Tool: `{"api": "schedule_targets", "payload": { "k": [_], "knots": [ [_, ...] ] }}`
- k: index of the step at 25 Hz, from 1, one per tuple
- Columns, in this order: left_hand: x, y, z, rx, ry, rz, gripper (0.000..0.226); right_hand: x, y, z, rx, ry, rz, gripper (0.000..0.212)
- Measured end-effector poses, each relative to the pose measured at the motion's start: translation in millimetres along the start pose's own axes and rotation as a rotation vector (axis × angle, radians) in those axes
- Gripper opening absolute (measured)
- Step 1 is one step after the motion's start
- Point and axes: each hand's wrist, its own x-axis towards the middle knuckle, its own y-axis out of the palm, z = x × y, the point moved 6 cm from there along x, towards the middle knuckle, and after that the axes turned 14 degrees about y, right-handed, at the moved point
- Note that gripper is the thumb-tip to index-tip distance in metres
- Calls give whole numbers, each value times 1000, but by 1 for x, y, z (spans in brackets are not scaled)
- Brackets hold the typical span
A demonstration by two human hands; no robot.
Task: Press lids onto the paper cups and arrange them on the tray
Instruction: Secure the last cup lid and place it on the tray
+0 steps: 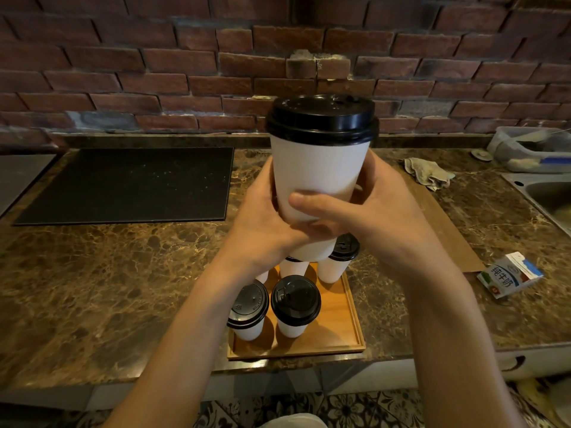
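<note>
The wooden tray (335, 332) sits close to the counter's (92, 273) front edge. Its right side is bare wood, and lidded cups (296, 299) stand along its left and back (at least four, one mostly hidden behind the hands). A black mat (129, 183) lies well to the left, with a cloth (428, 173) and a milk carton (509, 278) off to the right. Above the tray, both forearms reach in and meet at a white cup (315, 171), raised and roughly upright, with a black lid (321, 118) on it. The left hand (265, 220) curls round its left side, and the right hand (383, 211) grips the right, thumb laid across the front
</note>
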Motion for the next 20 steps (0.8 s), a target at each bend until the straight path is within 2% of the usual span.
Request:
{"api": "schedule_targets", "payload": {
  "k": [4, 8, 15, 20],
  "knots": [
    [1, 4, 2, -25, 20, -79, 75, -2, 3, -3, 16, -21, -119, 75],
    [0, 7, 5, -54, 11, -122, 75, -4, 6, -5, -15, -23, -213, 79],
    [2, 4, 1, -77, -8, 9, 83, -5, 1, 3, 72, -49, -155, 74],
    [5, -2, -11, -117, -25, 110, 88, -3, -5, 7, 133, -27, -43, 67]
  ]
}}
